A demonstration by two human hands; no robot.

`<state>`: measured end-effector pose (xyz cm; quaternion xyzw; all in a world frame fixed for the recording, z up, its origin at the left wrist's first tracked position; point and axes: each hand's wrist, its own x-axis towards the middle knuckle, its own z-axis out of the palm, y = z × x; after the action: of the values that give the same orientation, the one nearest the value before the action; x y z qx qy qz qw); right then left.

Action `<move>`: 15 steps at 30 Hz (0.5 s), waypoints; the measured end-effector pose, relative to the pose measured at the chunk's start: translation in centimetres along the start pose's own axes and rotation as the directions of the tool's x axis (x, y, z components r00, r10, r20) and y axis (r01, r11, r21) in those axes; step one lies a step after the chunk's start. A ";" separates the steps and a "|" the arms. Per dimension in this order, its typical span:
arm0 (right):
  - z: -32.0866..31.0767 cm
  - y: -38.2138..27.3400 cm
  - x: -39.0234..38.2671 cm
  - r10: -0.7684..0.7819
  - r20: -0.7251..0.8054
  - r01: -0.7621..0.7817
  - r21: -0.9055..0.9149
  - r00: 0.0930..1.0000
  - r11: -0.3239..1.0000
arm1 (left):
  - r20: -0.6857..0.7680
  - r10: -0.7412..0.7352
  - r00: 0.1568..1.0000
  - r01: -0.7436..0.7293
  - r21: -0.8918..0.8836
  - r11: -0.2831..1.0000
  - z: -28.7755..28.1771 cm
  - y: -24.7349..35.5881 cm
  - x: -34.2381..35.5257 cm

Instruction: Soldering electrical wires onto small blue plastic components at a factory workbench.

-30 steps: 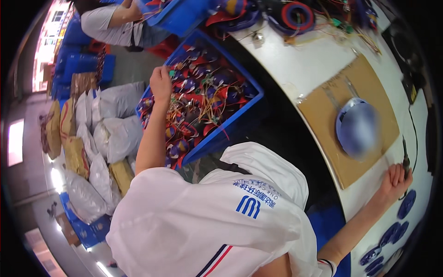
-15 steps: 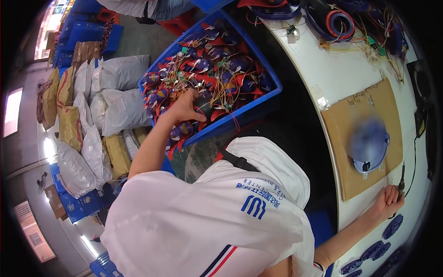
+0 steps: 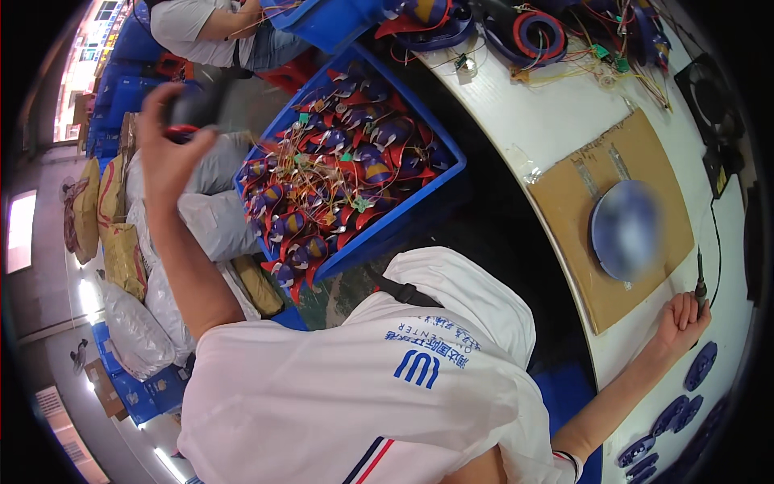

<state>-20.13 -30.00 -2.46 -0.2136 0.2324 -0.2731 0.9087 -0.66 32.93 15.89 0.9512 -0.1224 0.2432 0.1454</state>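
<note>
Head view: left hand (image 3: 173, 133) raised far left, closed around dark wound part (image 3: 197, 105), clear of blue crate (image 3: 419, 198); right hand (image 3: 681, 323) gripping slim tool (image 3: 700, 282) on white surface (image 3: 564, 121). Trailing wires risk snagging crate contents.

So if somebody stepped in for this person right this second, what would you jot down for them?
Left hand: raised beside the blue plastic crate of red-and-purple wired parts, fingers closed on one dark round part.
Right hand: resting on the white table, gripping a thin dark pen-like tool.
Brown cardboard mat lies on the table.
Done: one part is out of the crate.
Left: the part is not on the mat yet.
</note>
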 end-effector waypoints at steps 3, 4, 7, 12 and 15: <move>0.1 0.0 -0.2 0.018 -0.004 -0.018 -0.019 1.000 1.000 | -0.054 -0.050 0.997 0.044 -0.105 0.994 -1.5 4.8 2.2; 0.2 0.0 -0.3 0.020 -0.015 -0.020 -0.042 1.000 0.999 | -0.064 -0.006 0.998 -0.003 -0.140 0.990 -1.5 6.1 3.3; 0.6 0.5 -0.6 -0.056 -0.071 0.054 -0.033 0.996 0.998 | -0.092 0.134 0.987 -0.153 -0.253 0.955 -0.6 10.0 6.2; 1.7 1.1 -1.3 -0.102 -0.054 0.100 -0.022 0.993 0.995 | -0.098 0.272 0.957 -0.282 -0.522 0.805 3.1 17.8 10.2; 2.4 1.3 -1.4 -0.155 -0.159 0.157 0.003 0.975 0.988 | -0.196 0.296 0.935 -0.349 -0.659 0.666 6.8 22.5 12.4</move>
<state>-19.31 -27.53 -0.76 -0.2019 0.2841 -0.3615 0.8648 5.96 7.72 21.19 0.7834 -0.3642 0.2366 0.4445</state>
